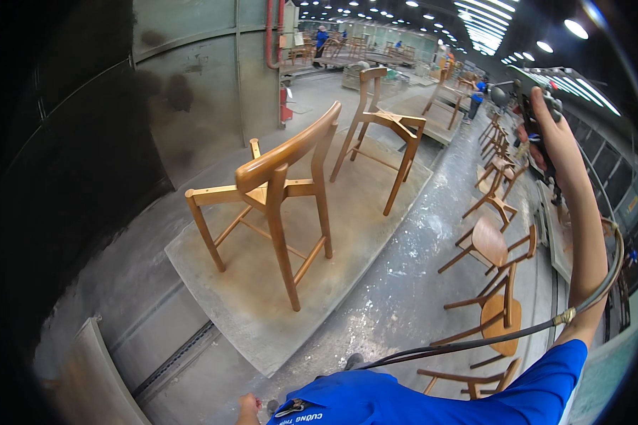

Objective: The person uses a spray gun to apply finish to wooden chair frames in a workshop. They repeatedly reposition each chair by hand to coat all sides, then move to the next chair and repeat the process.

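Note:
My right hand (548, 131) is raised at the upper right, its fingers wrapped round a dark-handled spray gun (557, 108) with a metal head. A hose (485, 343) runs past my right forearm and across my body. My left hand (249, 405) shows only in part at the lower edge, and its fingers are hard to make out. In front of me, a brown wooden chair frame (287, 157) without a seat panel stands on a flat board (262, 347), apart from both hands. Beyond it, a second chair frame (397, 122) stands on the same board.
On the right, several wooden chairs (490, 241) stand in a row along the floor. A stained metal partition (202, 99) rises at the left, with a red pipe (270, 35) by its edge. Farther back are people in blue (322, 39) and more chair frames. A floor track (174, 360) runs beside the board.

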A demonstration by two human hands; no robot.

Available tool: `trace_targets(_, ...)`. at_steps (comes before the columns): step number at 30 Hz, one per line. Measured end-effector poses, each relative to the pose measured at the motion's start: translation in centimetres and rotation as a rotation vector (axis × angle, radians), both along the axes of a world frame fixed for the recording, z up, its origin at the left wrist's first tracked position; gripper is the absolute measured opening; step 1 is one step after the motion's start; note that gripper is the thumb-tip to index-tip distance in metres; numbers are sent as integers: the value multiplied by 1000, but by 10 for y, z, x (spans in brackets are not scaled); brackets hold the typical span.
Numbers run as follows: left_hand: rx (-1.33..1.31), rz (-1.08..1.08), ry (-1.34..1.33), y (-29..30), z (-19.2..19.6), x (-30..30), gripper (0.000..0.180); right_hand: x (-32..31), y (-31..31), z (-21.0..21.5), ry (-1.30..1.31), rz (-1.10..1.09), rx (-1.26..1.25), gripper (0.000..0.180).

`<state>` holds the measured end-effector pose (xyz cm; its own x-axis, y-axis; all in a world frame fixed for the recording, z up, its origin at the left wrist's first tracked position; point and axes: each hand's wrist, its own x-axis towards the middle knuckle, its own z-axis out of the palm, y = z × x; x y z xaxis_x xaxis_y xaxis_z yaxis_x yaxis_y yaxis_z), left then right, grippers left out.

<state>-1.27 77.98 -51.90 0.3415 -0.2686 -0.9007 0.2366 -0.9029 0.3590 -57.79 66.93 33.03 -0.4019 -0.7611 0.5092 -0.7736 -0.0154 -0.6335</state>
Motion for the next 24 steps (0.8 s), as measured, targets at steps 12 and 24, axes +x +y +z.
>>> trace_targets(12,-68,-495,-72,-75,124,-206,25,-153,-9,-39,-293,499,-86,87)
trace_targets(24,-64,-158,86,-253,45,-328,9,-279,-93,-106,-509,392,-244,93)
